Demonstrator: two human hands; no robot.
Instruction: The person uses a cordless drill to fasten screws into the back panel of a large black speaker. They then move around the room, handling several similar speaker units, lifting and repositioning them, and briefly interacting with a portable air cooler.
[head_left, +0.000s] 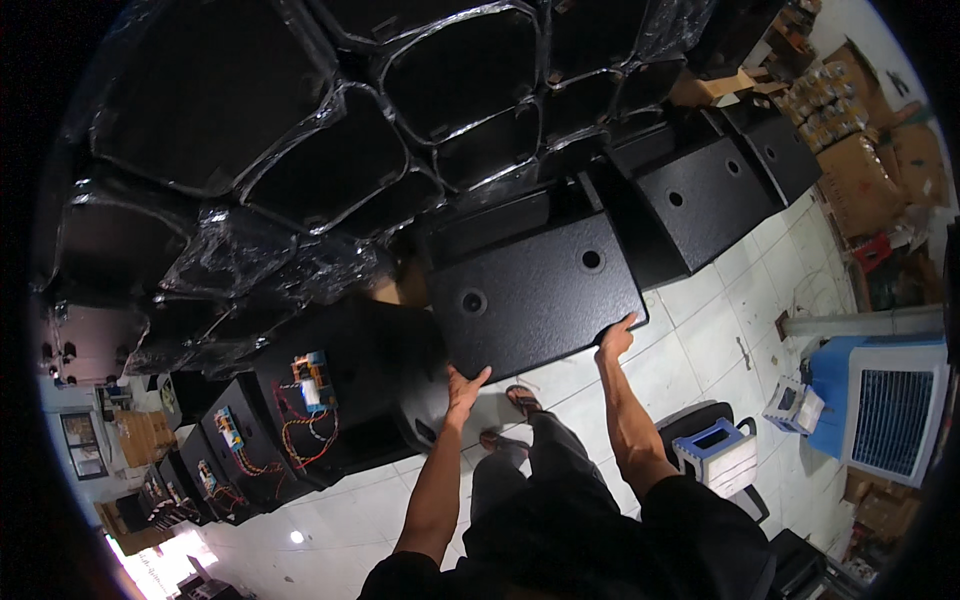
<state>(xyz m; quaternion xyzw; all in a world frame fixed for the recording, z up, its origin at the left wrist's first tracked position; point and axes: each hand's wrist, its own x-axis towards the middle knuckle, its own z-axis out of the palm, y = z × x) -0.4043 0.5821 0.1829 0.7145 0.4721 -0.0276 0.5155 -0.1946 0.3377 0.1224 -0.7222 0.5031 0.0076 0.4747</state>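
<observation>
A black textured speaker cabinet [540, 300] with two round holes in its top panel is in front of me. My left hand [463, 388] grips its near left corner, thumb up on the edge and the other fingers partly hidden. At the near right corner, my right hand [617, 338] is closed round the edge, its fingertips hidden below. To the right of this cabinet stands a similar black cabinet [705, 205], also with two holes. Left of my left hand, another black cabinet [365, 350] carries a small circuit board [312, 385] with coloured wires.
Large wrapped black cabinets [460, 75] are stacked along the far side. More cabinets with boards [235, 445] line the left. A white-and-blue step stool [718, 458] is on a black chair by my right arm. A blue air cooler [885, 405] and cardboard boxes [860, 190] stand right.
</observation>
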